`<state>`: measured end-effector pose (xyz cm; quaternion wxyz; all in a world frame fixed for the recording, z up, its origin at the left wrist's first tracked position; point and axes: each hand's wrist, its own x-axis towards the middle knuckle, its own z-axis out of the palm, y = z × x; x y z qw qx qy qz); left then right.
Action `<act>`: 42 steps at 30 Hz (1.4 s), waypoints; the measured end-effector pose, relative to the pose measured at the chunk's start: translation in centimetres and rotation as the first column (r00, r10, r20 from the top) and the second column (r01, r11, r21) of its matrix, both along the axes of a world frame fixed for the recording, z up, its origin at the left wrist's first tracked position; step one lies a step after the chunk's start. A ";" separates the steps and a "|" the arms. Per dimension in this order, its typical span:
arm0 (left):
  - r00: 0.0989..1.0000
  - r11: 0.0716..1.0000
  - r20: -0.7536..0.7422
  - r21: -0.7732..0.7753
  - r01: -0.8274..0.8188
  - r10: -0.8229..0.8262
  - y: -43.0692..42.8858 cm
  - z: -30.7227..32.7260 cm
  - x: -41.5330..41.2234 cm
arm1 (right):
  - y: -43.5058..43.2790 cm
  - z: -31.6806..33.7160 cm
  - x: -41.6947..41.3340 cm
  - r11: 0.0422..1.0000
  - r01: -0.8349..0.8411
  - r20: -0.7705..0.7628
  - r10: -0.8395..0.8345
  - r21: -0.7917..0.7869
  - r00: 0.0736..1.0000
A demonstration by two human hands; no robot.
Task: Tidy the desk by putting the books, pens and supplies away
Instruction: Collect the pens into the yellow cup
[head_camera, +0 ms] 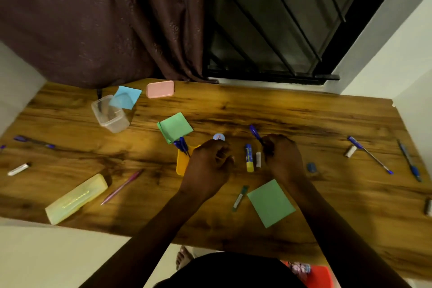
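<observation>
Here, right hand gripping blue pen, desk bare beyond

No text in this view can be read with certainty. The round blue cap just beyond the fingers of my left hand carries a small red and white label, but its characters are too blurred to resolve. The blue and yellow glue stick lying on the worktop between my hands shows dark print along its barrel, also illegible. The yellow pencil case at the near left bears a faint raised line of marking on its lid, which cannot be made out either.
</observation>
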<state>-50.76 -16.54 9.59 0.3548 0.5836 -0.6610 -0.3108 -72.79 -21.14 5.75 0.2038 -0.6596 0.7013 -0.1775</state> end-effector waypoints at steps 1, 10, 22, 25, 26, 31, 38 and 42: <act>1.000 1.000 -0.013 -0.011 -0.014 0.014 0.1 0.2 0.6 | -0.1 0.6 1.0 0.999 -0.032 0.064 0.033 -0.028 0.997; 0.976 0.967 -0.043 -0.132 -0.216 0.212 2.3 1.0 9.5 | -0.1 4.9 9.6 0.990 -0.108 0.434 0.138 -0.093 0.890; 0.831 0.898 0.399 0.043 -0.439 0.387 4.6 -5.5 22.0 | 1.2 4.0 15.4 0.972 -0.183 0.384 0.226 -0.146 0.895; 0.791 0.901 0.518 0.085 -0.425 0.324 4.9 -7.1 22.2 | 1.8 3.6 15.5 0.959 -0.246 0.299 0.277 -0.137 0.913; 0.783 0.912 0.549 0.086 -0.400 0.292 5.0 -7.5 22.2 | 1.9 3.6 15.6 0.956 -0.264 0.263 0.290 -0.131 0.920; 0.783 0.919 0.561 0.096 -0.383 0.268 4.8 -8.2 22.3 | 2.2 3.0 15.9 0.950 -0.308 0.135 0.313 -0.053 0.940; 0.862 0.939 0.409 0.032 -0.342 0.300 5.1 -7.0 22.2 | 2.0 2.8 16.7 0.943 -0.331 0.031 0.330 0.035 0.943; 0.938 0.955 0.186 -0.010 -0.296 0.293 4.7 -4.3 21.3 | 1.5 2.8 17.3 0.941 -0.330 -0.020 0.332 0.076 0.943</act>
